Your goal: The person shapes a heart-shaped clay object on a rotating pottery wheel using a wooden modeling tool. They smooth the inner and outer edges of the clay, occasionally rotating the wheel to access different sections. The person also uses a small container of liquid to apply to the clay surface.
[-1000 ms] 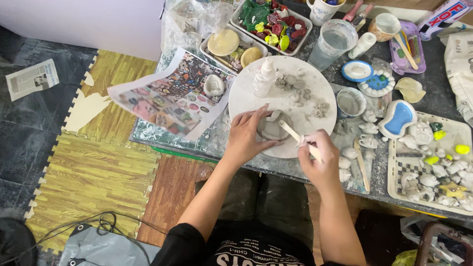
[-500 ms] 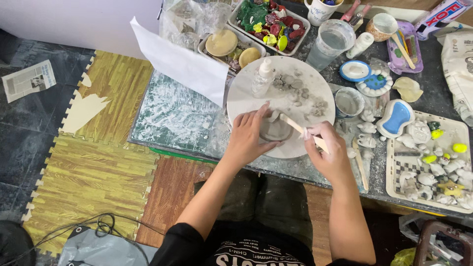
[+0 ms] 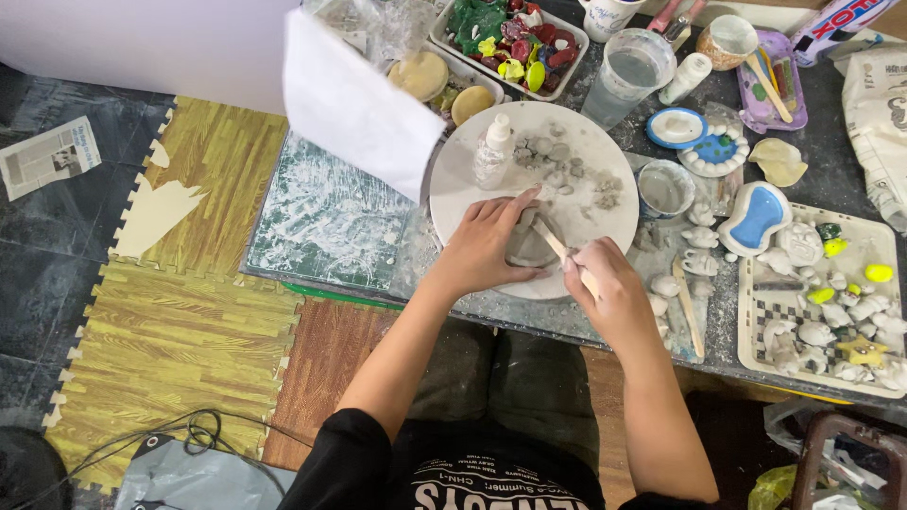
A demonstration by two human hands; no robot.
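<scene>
From the head camera, looking straight down, a dark worktable [image 3: 605,326] smeared with pale clay dust fills the upper right, its near edge running across the person's forearms. On it, close to that near edge, lies a round white board [image 3: 576,151], and on the board's near part sits a small grey clay piece [image 3: 529,247]. The left hand [image 3: 491,247] is cupped against the piece's left side, fingers curled around it and touching it. The right hand [image 3: 605,288] is clenched on a thin wooden modelling stick [image 3: 557,247], whose tip rests on the clay.

A small white squeeze bottle [image 3: 493,151] stands on the board's far left part, with little grey clay lumps [image 3: 567,170] scattered beside it. Just past the board's right edge stands a small cup of grey water [image 3: 665,189]; farther toward the table's far edge is a clear plastic beaker [image 3: 631,74]. A white tray of red, green and yellow pieces [image 3: 505,38] sits at the far edge, and a cream tray of small figures [image 3: 822,302] occupies the right end (some painted yellow). A white sheet of paper [image 3: 354,104] stands lifted over the table's left part, above a green cutting mat [image 3: 326,222].

The floor to the left is covered in yellow-brown wood-pattern foam tiles [image 3: 170,349], with dark stone flooring [image 3: 38,246] beyond and a folded newspaper [image 3: 47,156] lying on it. A black cable [image 3: 203,434] loops near the bottom left.
</scene>
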